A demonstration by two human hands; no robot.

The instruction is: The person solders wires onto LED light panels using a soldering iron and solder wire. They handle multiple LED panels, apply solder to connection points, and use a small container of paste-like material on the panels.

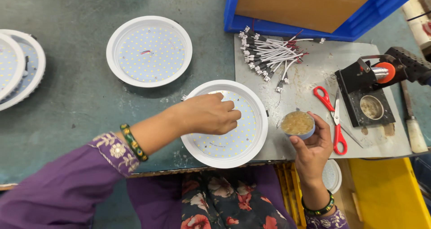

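My left hand (208, 114) rests over a round white lamp panel (226, 144) dotted with small yellow diodes, fingers curled together on its surface; whether it pinches anything I cannot tell. My right hand (314, 149) holds a small round blue tin (297, 123) of amber paste just right of that panel. A second identical panel (149, 50) lies further back to the left.
A bundle of white wired connectors (269, 53) lies on a grey metal sheet (314, 71), with red-handled scissors (334, 116) and a black soldering stand (370, 92) to the right. A blue crate (381, 4) holds a cardboard box behind. Stacked panels (18, 67) sit far left.
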